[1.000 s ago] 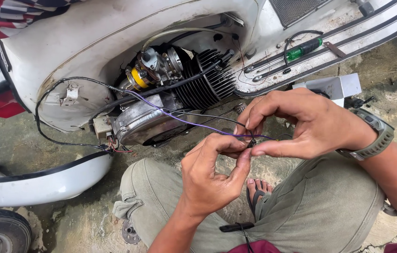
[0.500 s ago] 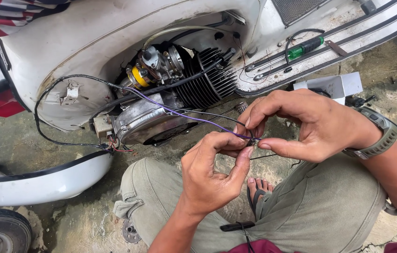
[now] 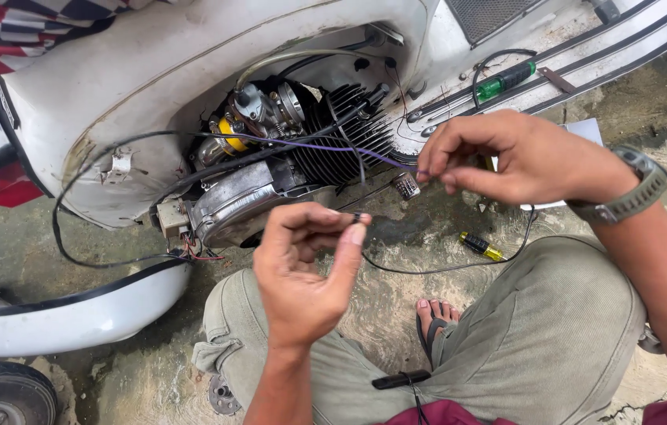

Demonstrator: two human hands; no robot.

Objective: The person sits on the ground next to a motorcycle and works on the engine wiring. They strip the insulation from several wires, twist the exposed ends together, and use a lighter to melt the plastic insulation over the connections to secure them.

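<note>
Beside one scooter engine, two hands pinch wires: left black, right purple.

The stained, damp concrete floor carries a white scooter tipped on its side. A small yellow-handled screwdriver lies on the floor beside a loose black wire, near a sandalled foot.
</note>
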